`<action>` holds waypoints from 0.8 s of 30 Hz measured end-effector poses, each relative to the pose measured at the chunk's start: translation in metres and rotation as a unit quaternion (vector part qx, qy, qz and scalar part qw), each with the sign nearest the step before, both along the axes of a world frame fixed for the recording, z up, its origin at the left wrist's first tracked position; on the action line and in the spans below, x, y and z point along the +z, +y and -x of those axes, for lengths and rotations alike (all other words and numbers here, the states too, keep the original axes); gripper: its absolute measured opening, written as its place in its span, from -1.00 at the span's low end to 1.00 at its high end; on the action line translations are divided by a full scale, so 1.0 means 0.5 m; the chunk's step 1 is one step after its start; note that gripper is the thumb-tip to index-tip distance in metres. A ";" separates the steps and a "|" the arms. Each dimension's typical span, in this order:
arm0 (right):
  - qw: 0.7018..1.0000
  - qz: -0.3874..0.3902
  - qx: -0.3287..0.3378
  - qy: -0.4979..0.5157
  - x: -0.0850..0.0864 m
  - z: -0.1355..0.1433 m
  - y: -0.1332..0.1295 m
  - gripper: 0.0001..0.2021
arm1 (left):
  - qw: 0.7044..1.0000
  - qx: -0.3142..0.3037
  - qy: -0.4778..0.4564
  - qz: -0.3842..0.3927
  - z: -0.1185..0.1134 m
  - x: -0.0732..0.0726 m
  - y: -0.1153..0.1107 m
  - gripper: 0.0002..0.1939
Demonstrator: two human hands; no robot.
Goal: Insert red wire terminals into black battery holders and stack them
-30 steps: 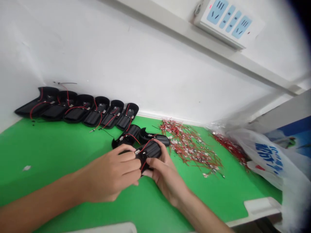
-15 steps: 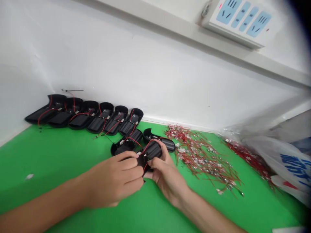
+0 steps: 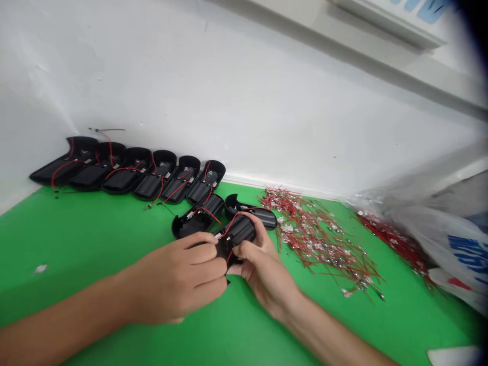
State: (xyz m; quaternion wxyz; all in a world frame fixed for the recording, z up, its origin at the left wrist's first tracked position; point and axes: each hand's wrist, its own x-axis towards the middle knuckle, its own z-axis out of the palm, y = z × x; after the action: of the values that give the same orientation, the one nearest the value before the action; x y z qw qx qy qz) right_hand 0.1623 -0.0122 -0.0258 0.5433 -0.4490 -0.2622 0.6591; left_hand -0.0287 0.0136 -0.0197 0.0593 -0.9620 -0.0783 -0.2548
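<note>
Shifting upward and to the right in the frame, the socket strip on the white wall now shows only its lower edge, though that looks like the head turning rather than anything moved by hand; the green surface carries the same layout as a second ago, with the plastic bag at its right side and the row of six black shells against the wall; the heap of red wires lies spread near the right hand, whose fingers grip one end of a held shell just above the surface; the left hand curls its fingers closed over the other end, their tips hidden, so whether they also pinch a wire I cannot tell; two loose shells lie just beyond; a thin red wire arches over the held piece much as before, so the work seems to sit at the same fine step, with no visible progress.
</note>
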 end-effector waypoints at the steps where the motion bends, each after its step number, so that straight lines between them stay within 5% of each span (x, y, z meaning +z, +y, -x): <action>1: 1.000 0.001 -0.001 -0.003 0.001 0.001 0.000 -0.30 | 1.000 0.000 -0.001 -0.001 0.000 0.001 0.000 -0.85; 24: 0.999 -0.021 0.045 0.017 -0.006 -0.012 0.001 -0.33 | 1.000 0.000 0.006 -0.009 0.002 0.005 -0.001 -0.85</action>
State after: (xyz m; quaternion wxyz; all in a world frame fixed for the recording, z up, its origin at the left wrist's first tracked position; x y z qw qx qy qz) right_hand 0.1684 -0.0118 -0.0285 0.5273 -0.4135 -0.2866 0.6847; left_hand -0.0295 0.0129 -0.0172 0.0687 -0.9629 -0.0755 -0.2500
